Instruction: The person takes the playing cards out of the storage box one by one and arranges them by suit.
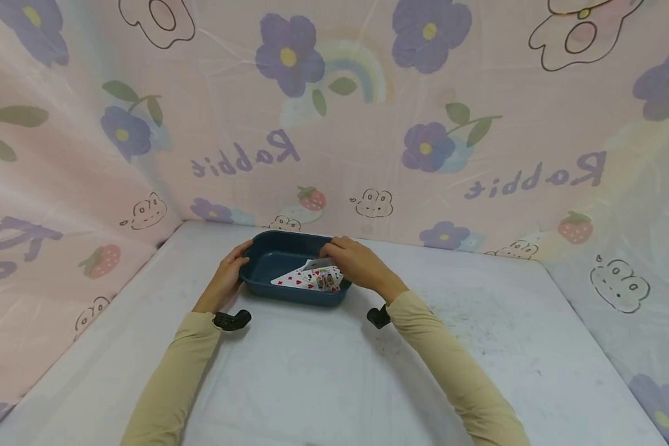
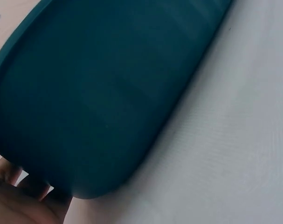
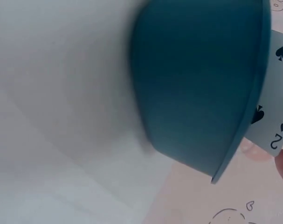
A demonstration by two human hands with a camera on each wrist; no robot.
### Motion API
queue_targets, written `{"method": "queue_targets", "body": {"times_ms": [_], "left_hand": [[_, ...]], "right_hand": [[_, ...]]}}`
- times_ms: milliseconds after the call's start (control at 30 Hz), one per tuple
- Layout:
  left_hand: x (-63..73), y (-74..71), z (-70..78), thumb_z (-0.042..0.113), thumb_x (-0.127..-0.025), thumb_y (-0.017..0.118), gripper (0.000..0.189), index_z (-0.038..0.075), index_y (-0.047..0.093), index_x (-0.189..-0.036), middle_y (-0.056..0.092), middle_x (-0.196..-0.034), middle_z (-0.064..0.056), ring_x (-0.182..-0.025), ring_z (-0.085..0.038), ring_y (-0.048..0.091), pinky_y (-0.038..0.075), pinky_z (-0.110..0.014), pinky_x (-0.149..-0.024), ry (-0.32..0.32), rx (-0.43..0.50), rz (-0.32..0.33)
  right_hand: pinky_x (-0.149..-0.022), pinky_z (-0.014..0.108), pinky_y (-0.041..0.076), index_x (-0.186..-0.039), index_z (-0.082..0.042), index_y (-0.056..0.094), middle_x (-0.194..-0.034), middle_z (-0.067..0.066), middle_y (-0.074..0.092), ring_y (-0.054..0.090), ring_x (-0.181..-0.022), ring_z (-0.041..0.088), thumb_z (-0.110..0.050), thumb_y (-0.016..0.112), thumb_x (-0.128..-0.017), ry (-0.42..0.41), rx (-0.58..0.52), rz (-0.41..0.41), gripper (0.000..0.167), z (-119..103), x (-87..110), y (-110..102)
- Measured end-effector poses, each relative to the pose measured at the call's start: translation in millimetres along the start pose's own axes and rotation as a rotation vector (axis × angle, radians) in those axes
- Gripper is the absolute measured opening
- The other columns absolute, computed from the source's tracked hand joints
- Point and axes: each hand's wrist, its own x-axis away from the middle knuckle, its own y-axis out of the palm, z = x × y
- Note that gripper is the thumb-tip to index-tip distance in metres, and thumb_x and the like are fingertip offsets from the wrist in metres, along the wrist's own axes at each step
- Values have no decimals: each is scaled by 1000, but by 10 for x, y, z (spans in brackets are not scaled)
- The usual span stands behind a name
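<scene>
A dark blue-green plastic basin [image 1: 295, 296] stands toward the back of the white table. My left hand [image 1: 225, 280] grips its left end, thumb at the rim and fingers along the outside; the left wrist view shows some of those fingers [image 2: 31, 200] against the wall. Several playing cards [image 1: 295, 280] lie fanned in the right part of the basin, a red-suit card and a face card among them. Over the right end, my right hand [image 1: 362, 263] pinches a playing card, a two of spades [image 3: 271, 93] in the right wrist view. Most of the right hand is outside that view.
The white tabletop [image 1: 301, 378] has dark smudges on its right side. A pink printed curtain [image 1: 345, 142] hangs behind and along both sides. Each wrist wears a black device, such as the left wrist's camera mount [image 1: 233, 320].
</scene>
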Motion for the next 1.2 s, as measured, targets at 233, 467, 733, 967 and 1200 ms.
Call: {"method": "queue_targets", "body": {"times_ms": [233, 467, 733, 967, 1200], "left_hand": [[2, -7, 5, 6, -105, 27, 51, 9, 19, -156, 3, -161, -6, -144, -27, 8, 17, -47, -113, -10, 11, -9], [-10, -16, -25, 7, -105, 28, 51, 11, 21, -156, 4, -162, -5, -145, -26, 8, 18, -45, -113, -25, 22, 0], [-9, -24, -35, 7, -105, 30, 51, 11, 23, -155, 7, -161, -4, -143, -25, 12, 22, -45, -111, -39, 41, 25], [-9, -23, -36, 7, -105, 30, 51, 11, 23, -155, 7, -161, -4, -144, -25, 11, 21, -45, -111, -36, 50, 20], [1, -31, -35, 6, -105, 29, 51, 10, 21, -155, 6, -162, -4, -144, -25, 10, 20, -45, -112, -25, 56, 8]], "right_hand": [[-81, 33, 49, -110, -12, 63, -101, 1, 56, 53, -92, 17, 3, 63, -91, 57, -12, 60, 25, 3, 110, -86], [-77, 31, 50, -111, -10, 61, -101, 1, 56, 54, -91, 16, 4, 64, -90, 117, -52, 114, 25, -12, 254, -203], [-74, 32, 53, -111, -4, 60, -98, 5, 58, 57, -87, 17, 10, 63, -88, 154, -171, 240, 27, 31, 419, -290], [-65, 33, 54, -110, -2, 58, -94, 9, 59, 59, -82, 20, 9, 62, -89, 241, -223, 343, 24, 113, 562, -328], [-62, 32, 54, -111, -2, 60, -91, 9, 60, 62, -83, 22, 1, 63, -91, 421, -367, 440, 20, 166, 687, -365]]}}
